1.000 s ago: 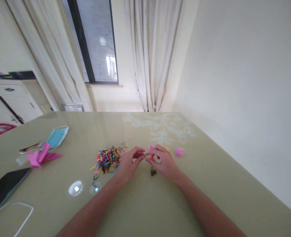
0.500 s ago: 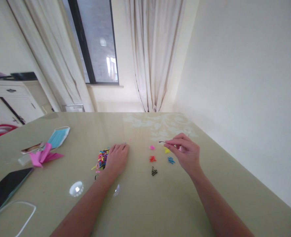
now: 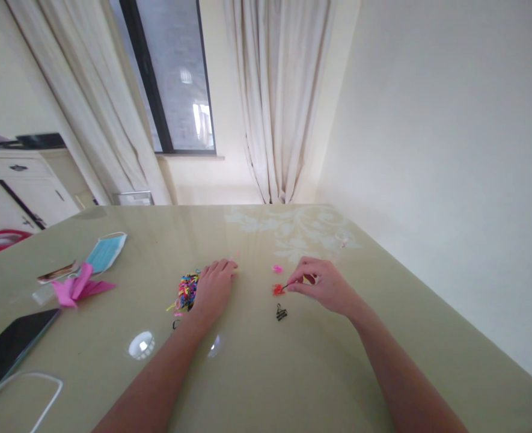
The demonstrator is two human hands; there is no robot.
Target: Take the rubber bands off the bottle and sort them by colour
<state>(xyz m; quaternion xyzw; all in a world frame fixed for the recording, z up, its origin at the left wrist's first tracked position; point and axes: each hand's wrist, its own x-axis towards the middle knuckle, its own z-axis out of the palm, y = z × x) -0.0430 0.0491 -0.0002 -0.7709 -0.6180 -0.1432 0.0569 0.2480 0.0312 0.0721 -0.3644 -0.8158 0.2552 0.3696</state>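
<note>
My left hand [image 3: 214, 287] lies palm down over the right side of a mixed pile of small coloured rubber bands [image 3: 187, 291], its fingers stretched out and partly covering the pile. Between thumb and fingertips, my right hand [image 3: 317, 285] pinches a dark rubber band [image 3: 285, 288]. Its tip is close to a small group of red rubber bands [image 3: 278, 290]; I cannot tell whether they touch. Nearer to me is a group of black rubber bands [image 3: 281, 313]. Pink rubber bands [image 3: 277, 269] lie farther back. Yellow ones are mostly hidden behind my right hand.
On the left lie a pink folded-paper bird [image 3: 79, 287], a blue face mask [image 3: 106, 253], a dark tablet-like device [image 3: 13, 346] and a white cable [image 3: 44, 376]. A single dark band [image 3: 175, 324] sits beside my left forearm. The table's right edge runs along the wall.
My hands were together a second ago, then parted. The left went onto the pile. My right hand went right with the dark band, then came back left and nearer, beside the red group.
</note>
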